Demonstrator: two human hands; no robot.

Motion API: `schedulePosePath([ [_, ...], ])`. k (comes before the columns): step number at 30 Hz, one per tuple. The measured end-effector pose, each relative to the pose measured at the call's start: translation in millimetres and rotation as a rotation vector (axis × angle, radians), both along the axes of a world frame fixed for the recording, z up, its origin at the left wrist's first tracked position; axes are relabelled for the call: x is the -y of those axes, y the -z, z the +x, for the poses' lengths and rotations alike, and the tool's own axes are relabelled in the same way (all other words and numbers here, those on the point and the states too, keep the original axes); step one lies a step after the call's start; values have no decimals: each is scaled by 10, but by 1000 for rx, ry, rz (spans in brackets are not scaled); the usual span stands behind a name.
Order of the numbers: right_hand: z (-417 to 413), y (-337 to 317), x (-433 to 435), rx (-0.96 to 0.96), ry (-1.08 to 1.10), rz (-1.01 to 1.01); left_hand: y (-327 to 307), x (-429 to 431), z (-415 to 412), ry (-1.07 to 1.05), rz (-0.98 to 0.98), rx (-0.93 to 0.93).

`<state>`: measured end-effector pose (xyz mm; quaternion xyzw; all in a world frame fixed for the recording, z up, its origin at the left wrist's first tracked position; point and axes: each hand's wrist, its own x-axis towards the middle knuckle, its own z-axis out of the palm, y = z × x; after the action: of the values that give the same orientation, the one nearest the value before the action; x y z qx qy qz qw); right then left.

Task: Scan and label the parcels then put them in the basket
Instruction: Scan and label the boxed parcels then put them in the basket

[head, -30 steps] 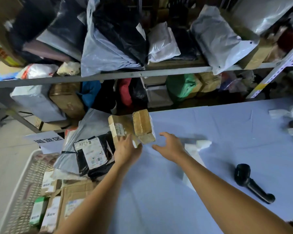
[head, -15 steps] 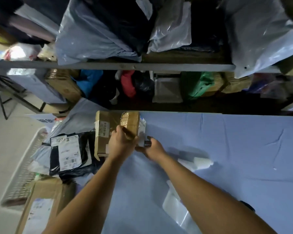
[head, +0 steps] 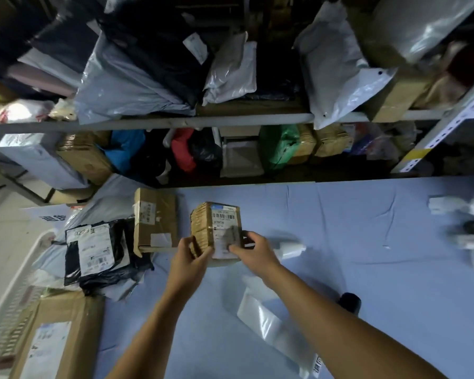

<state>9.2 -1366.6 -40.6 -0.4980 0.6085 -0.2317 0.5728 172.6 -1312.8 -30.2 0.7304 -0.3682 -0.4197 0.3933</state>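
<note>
A small taped cardboard parcel point(head: 216, 228) with a white barcode label on top sits on the blue table point(head: 340, 255). My left hand point(head: 190, 258) grips its near left corner and my right hand point(head: 253, 248) grips its near right edge. A flatter cardboard box point(head: 155, 217) lies just left of it. A black bagged parcel point(head: 99, 250) with a white label lies further left. The white basket point(head: 14, 296) stands at the far left, below table level. The black scanner point(head: 349, 302) shows behind my right forearm.
A large labelled carton point(head: 58, 337) sits at the bottom left beside the basket. A strip of white label backing point(head: 274, 324) lies on the table under my right arm. Metal shelves point(head: 203, 121) packed with bagged parcels rise behind the table. Blurred white items point(head: 465, 228) lie at the right edge.
The small parcel has come away from the flat box and now sits to its right with its label up. Both hands have moved onto it.
</note>
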Motion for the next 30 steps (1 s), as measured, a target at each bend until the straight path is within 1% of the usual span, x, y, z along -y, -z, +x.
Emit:
schedulePosePath([
  [4,-296,-100,-576,-78,56,-87,-21,-495,-238,41,-10,-57],
  [9,-663,-211,-1312,-163,101,-156,-4,-1144,-577,116,28,7],
  [13,-937,-238,-1807,-247,75,-138,55,-1582,-812,134,81,5],
  [16,-1129,-182,-2055,-248,59,-124,105,-1849,-969,116,102,-53],
  [19,-1293,-52,-2177,-280,20,-105,154,-2029,-1142,79,127,-106],
  [21,-1377,33,-2200,-263,1,-79,177,-2099,-1258,34,145,-127],
  [23,-1472,77,-2195,-240,-20,-57,186,-2125,-1379,-6,162,-133],
  [26,-1628,61,-2155,-279,-57,-59,220,-2115,-1519,-17,173,-120],
  [28,-1779,61,-2087,-337,13,-101,275,-2079,-1580,-25,179,-107],
  [30,-1961,89,-2016,-451,100,-158,314,-2037,-1634,-42,174,-103],
])
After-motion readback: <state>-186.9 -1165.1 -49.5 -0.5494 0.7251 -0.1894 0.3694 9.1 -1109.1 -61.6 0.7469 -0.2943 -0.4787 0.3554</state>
